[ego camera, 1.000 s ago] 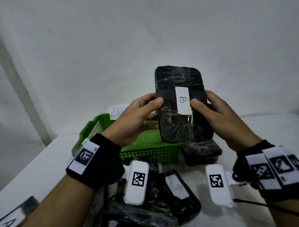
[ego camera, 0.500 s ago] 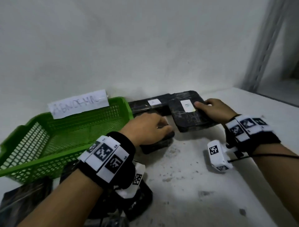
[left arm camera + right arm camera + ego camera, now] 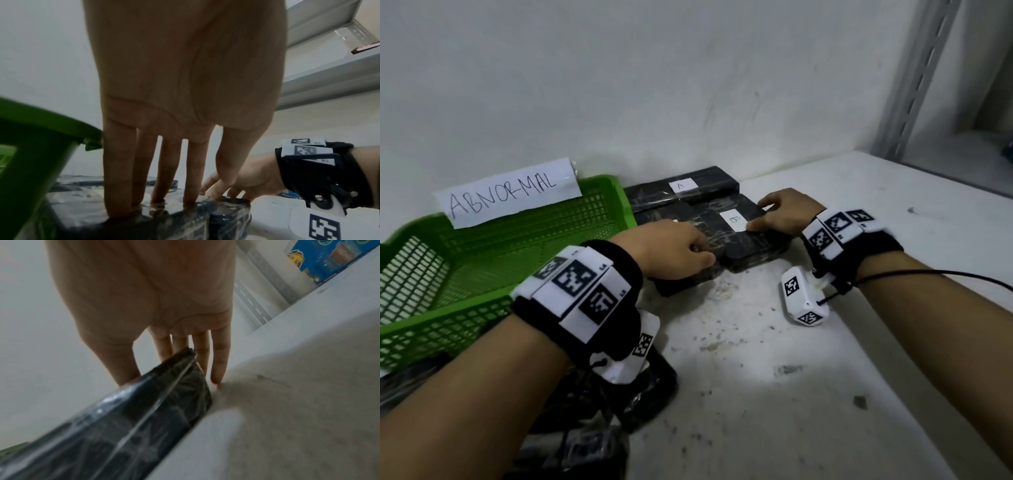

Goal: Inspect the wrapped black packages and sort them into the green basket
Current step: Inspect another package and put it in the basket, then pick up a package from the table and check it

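The head view looks forward and down from above both forearms onto the counter, facing the wall. The left wrist view sits low, close behind the left hand, looking along its fingers toward the shelving. The right wrist view, tilted, looks closely along the right hand. All three share the B-labelled package; the green basket shows in the head and left wrist views.

Both forearms are bare; each wrist wears a black band carrying white plates printed with black square codes, plus a white coded camera block underneath, a thin black cable trailing from the right one
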{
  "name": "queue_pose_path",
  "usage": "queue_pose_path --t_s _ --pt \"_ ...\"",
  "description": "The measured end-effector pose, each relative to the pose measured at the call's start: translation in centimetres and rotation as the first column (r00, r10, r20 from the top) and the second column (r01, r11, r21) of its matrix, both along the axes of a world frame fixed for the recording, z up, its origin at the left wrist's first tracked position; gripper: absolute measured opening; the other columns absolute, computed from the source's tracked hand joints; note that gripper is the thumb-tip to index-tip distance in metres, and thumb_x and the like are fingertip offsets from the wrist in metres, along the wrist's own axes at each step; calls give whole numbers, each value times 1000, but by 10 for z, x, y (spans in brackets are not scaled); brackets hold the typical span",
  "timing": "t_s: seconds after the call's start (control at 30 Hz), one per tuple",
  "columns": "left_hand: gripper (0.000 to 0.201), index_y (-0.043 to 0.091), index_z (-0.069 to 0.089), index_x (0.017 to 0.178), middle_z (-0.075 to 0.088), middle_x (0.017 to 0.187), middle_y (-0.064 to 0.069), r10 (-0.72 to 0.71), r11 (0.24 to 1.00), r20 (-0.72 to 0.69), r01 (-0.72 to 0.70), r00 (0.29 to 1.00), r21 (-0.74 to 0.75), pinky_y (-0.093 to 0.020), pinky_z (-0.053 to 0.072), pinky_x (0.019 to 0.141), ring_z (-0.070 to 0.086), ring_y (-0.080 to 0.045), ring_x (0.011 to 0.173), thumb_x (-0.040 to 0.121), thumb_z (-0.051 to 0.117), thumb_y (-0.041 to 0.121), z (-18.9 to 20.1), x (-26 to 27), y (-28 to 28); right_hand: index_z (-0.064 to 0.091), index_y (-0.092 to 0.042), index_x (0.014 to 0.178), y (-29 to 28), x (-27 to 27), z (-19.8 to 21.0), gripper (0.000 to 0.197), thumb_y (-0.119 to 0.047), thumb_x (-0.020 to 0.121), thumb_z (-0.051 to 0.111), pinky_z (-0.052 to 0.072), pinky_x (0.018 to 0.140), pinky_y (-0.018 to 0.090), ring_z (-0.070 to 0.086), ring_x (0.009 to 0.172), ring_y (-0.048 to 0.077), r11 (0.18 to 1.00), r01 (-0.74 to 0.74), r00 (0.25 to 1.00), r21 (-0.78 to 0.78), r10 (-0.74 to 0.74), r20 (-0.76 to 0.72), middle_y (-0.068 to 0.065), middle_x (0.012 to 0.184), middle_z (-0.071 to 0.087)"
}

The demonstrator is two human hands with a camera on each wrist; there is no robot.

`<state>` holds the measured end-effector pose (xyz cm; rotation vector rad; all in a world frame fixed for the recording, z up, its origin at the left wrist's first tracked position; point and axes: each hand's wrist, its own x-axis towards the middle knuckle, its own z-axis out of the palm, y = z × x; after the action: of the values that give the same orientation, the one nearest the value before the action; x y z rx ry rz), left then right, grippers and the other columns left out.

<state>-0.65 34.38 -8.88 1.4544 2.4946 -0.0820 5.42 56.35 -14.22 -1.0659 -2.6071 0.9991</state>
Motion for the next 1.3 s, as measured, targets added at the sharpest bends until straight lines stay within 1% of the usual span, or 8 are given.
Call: queue_pose_path --t_s 0.17,0.27,0.37,0.57,0.87,1.03,1.17,1.3 --pt "39 21 61 132 62 134 -1 19 999 87 -21 996 24 -29 42 104 56 -18 118 105 40 40 11 -3 -3 47 -22 149 -14 4 12 76 -45 83 77 37 110 30 48 139 22 992 -53 999 117 52 16 2 153 50" --pt "39 17 62 131 64 130 -3 92 968 249 -145 964 204 -30 47 102 60 -17 115 105 42 38 27 -11 -12 45 -20 151 -30 4 41 74 -43 87 74 35 109 31 45 141 23 974 -106 989 200 124 -81 4 155 47" --pt "36 6 64 123 68 122 -13 103 854 486 -327 868 404 -35 58 88 64 -18 101 106 43 30 43 -11 -31 57 -23 140 -53 1 73 61 -47 86 73 42 98 31 59 125 22 960 -185 963 213 220 -156 6 138 63" --pt "36 6 64 117 75 105 -12 164 766 469 -411 868 493 -23 48 57 62 -17 76 108 35 24 60 -22 -107 70 -21 106 -138 -13 125 18 -34 93 68 57 69 37 66 85 22 876 -482 822 -8 449 -349 5 105 74" --pt "24 19 65 101 72 102 -3 472 774 341 -568 813 280 -26 53 61 65 -16 82 102 50 38 32 -39 -259 70 -22 103 -256 -45 110 25 -42 89 67 57 61 32 70 77 18 661 -749 636 48 737 -228 -1 91 78" --pt "56 18 60 125 68 117 -2 719 695 56 -717 693 -49 -36 57 87 69 -24 98 89 58 61 13 -44 -319 65 -23 114 -325 -74 92 32 -47 93 63 58 58 27 73 79 18 517 -854 520 59 853 41 -3 91 77" --pt "71 9 54 130 70 104 -5 752 648 274 -748 599 -143 -37 58 86 68 -22 93 85 61 64 -7 -44 -324 63 -16 118 -364 -92 79 35 -44 100 56 58 61 31 72 70 19 448 -893 445 30 875 190 2 87 79" --pt "67 14 49 114 69 91 -3 758 627 311 -772 573 -105 -33 57 77 68 -18 84 73 79 57 -14 -46 -319 65 -11 109 -378 -94 70 32 -41 101 54 60 70 39 75 78 29 456 -890 448 20 864 232 8 87 79"
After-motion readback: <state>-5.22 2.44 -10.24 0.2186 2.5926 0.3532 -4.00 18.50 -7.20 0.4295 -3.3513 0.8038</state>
